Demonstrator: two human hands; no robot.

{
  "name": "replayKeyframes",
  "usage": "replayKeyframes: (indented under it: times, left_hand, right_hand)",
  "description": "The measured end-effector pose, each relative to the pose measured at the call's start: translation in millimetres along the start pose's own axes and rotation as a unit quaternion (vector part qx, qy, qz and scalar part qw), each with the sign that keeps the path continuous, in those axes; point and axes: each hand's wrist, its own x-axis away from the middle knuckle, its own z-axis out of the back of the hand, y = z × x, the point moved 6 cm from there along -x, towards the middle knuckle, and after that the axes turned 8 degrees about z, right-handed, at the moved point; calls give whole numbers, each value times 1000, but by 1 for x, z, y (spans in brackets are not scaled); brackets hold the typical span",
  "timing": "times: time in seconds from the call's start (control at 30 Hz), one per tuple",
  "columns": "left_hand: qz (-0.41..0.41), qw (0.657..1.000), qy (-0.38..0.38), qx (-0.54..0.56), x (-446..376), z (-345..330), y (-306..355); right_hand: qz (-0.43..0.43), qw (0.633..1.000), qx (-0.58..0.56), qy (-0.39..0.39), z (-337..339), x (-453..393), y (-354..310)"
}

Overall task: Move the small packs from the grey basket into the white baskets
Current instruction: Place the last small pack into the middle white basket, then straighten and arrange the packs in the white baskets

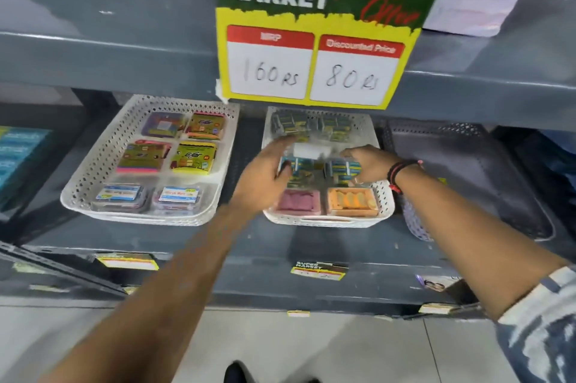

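Small packs (343, 168) with blue-and-yellow wrappers fill the middle row of the right-hand white basket (385, 195), which sits on a grey metal shelf (249, 236). Both hands reach into that basket from the front. The left hand (265, 178) lies over the left end of the row, thumb against a blue pack and fingers spread toward the back; motion blur hides whether it is gripping anything, so I cannot tell its hold. The right hand (366, 166) curls its fingers around the packs at the right end of the row, clasping them from the side (a ring shows on one finger, and red and black bands (397, 172) circle the wrist). More dark green and yellow packs (311, 125) stand behind the hands at the back of the basket, and two clear boxes sit at its front, one pink (297, 202) and one orange (352, 202). The grey basket (467, 164) rests just to the right, beside the right forearm, and its visible floor looks bare. A second white basket (103, 164) to the left holds six flat colourful packs in rows. Above hangs a price sign (314, 39) reading 160 and 80.
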Motion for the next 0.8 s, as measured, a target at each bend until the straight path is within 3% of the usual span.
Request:
replayKeyframes:
  times: [0.13, 0.3, 0.43, 0.8]
  left_hand:
    - [38, 976, -169, -130, -55, -29, -8]
    - [41, 932, -285, -220, -72, -57, -26]
    - [8, 897, -270, -351, -84, -75, -40]
    - [-1, 882, -213, -420, -91, -71, -34]
  right_hand:
    - [4, 1000, 14, -5, -9, -2, 8]
    - [21, 999, 37, -3, -13, -13, 9]
    - [47, 996, 81, -4, -14, -18, 6]
    - [79, 991, 107, 19, -8, -24, 2]
